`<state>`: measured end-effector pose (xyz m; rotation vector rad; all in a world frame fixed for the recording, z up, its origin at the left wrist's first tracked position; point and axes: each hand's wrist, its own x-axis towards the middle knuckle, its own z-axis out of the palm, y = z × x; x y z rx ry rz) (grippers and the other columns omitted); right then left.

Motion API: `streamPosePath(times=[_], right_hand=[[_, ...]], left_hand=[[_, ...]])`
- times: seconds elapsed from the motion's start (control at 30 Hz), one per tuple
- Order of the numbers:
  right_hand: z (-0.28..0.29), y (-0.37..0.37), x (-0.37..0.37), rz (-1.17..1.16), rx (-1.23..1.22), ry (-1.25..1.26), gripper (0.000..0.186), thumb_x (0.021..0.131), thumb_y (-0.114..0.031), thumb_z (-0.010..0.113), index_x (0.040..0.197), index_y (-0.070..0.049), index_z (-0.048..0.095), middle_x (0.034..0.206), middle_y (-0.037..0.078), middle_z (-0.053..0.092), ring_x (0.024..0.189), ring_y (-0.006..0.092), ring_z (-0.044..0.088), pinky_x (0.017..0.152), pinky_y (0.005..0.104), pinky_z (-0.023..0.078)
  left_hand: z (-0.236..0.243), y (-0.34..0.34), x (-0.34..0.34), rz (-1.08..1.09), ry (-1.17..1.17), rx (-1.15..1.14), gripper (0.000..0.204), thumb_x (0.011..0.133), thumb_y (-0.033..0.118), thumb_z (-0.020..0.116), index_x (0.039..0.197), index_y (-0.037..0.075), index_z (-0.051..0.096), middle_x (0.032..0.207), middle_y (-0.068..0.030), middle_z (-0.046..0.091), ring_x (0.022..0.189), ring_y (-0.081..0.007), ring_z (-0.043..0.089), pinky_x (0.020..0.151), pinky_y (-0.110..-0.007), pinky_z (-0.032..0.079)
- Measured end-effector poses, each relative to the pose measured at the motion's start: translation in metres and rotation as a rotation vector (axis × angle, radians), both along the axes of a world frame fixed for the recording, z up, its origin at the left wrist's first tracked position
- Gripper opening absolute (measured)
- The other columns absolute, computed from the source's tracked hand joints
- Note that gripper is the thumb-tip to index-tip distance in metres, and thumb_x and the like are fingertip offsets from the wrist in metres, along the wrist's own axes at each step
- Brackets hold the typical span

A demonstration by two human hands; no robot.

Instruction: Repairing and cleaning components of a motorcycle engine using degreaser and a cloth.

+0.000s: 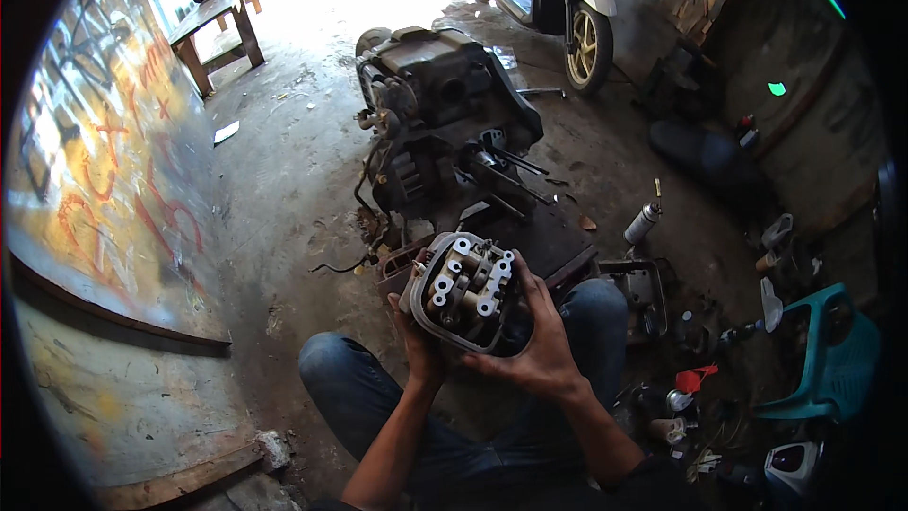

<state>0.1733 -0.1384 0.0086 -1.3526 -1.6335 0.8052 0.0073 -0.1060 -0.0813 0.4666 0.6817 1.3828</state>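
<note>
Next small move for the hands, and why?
I'd probably ease the metal part forward, toward the rods: the left hand and right hand hold it from either side, and the rods stick out bare from the engine just ahead.

Red graffiti letters (99,197) mark the left wall (189,274), though probably not clearly legible.

A cylinder head (470,289) sits between a person's hands (544,345), with a larger engine (440,123) just beyond on the floor (274,170). Farther back, to the right, stands a motorbike (591,33); far left, a tabletop (196,24) near the wall (113,151). A spray can (643,225) stands right of the cylinder head, a plastic chair (823,369) at near right.
</note>
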Motion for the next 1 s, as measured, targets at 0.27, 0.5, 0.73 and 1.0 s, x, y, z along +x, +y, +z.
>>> streamPosePath(times=[0.27, 0.5, 0.73, 1.0], right_hand=[[-0.054, 0.012, 0.019, -0.003, -0.036, -0.039, 0.134, 0.065, -0.039, 0.101, 0.166, 0.002, 0.024, 0.154, 0.024, 0.044, 0.145, 0.0381, 0.048, 0.123, 0.0447, 0.041], [-0.06, 0.021, 0.028, 0.036, -0.095, -0.038, 0.131, 0.066, -0.035, 0.102, 0.168, -0.004, 0.024, 0.156, 0.024, 0.043, 0.145, 0.0391, 0.049, 0.122, 0.0462, 0.043], [-0.079, 0.019, 0.034, 0.02, -0.12, -0.016, 0.126, 0.067, -0.034, 0.101, 0.166, -0.008, 0.028, 0.157, 0.024, 0.041, 0.146, 0.0407, 0.047, 0.123, 0.0475, 0.042], [-0.075, 0.018, 0.029, 0.047, -0.147, 0.01, 0.122, 0.072, -0.032, 0.099, 0.167, -0.011, 0.025, 0.16, 0.024, 0.037, 0.148, 0.0413, 0.044, 0.125, 0.0488, 0.04]], left_hand=[[-0.025, -0.002, 0.005, -0.006, 0.082, -0.02, 0.067, 0.116, 0.052, 0.028, 0.162, 0.004, 0.035, 0.155, -0.0165, 0.051, 0.137, -0.0273, 0.058, 0.115, -0.042, 0.051], [-0.053, -0.003, -0.007, 0.052, 0.417, -0.08, 0.042, 0.119, 0.032, 0.035, 0.138, 0.0, 0.054, 0.131, -0.0117, 0.065, 0.121, -0.0205, 0.065, 0.104, -0.034, 0.054], [-0.051, 0.003, -0.01, 0.115, 1.124, 0.019, 0.028, 0.115, 0.017, 0.049, 0.119, -0.003, 0.067, 0.114, -0.0124, 0.069, 0.111, -0.0235, 0.066, 0.097, -0.034, 0.051], [-0.03, 0.008, -0.024, 0.027, 1.497, 0.094, 0.021, 0.108, 0.005, 0.052, 0.114, 0.0, 0.071, 0.108, -0.0166, 0.068, 0.101, -0.0335, 0.064, 0.088, -0.041, 0.051]])
